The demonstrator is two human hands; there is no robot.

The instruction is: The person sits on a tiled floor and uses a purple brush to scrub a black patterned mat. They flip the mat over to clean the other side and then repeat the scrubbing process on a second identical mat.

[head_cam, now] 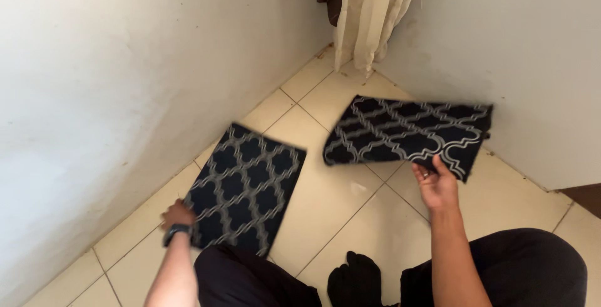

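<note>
While the right hand (436, 185) lifts one dark patterned mat (407, 132) off the floor (338, 213), its fingers are closed on the mat's near edge, thumb on top, and the mat hangs roughly level with the far end sagging slightly toward the right wall (526, 50). The second mat (247, 185), same navy ground with a pale lattice, lies left of the lifted one, apart from it, and appears to rest flat on the tiles near the left wall (125, 63). The left hand (177, 214), a dark watch (176, 231) on its wrist, grips that mat's near left corner; how tightly the fingers close is partly hidden by the cloth. To handle the lifted mat well, I judge it best to keep the pinch firm at the edge, hold it level so it does not fold on itself, and keep it clear of the other mat. A cream curtain (369, 13) hangs in the corner beyond the lifted mat, and a dark-socked foot (357, 279) rests on the tiles nearer the camera.
</note>
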